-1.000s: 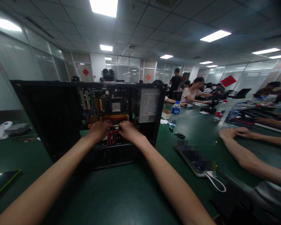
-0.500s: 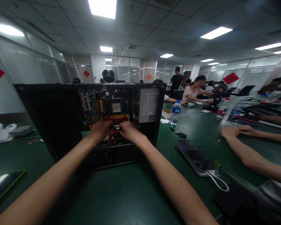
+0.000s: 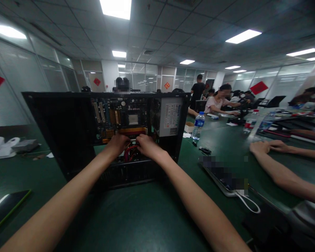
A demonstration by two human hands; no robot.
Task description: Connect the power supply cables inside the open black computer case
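Note:
A black open computer case [image 3: 60,133] stands on the green table in front of me. Inside it are the motherboard [image 3: 120,105] and a grey power supply [image 3: 169,115] at the right. My left hand [image 3: 118,142] reaches in below the yellow and red memory slots [image 3: 132,131], its fingers curled. Close beside it, my right hand [image 3: 148,144] is also closed, fingertips towards the left hand. A small pale strip shows between the two hands, too blurred to name. Red and yellow cables [image 3: 129,152] hang just below the fingers. Whatever the fingertips grip is hidden.
Right of the case stand a water bottle [image 3: 198,126] and a small box [image 3: 189,127]. A phone [image 3: 220,175] with a white strap lies nearer. Another person's hands [image 3: 264,147] rest at the right. At the left edge lies a green-rimmed dark tablet-like thing [image 3: 9,208].
The case and both my hands sit slightly further right in view, the case showing at a slightly different angle. My hands stay together at the same spot below the memory slots.

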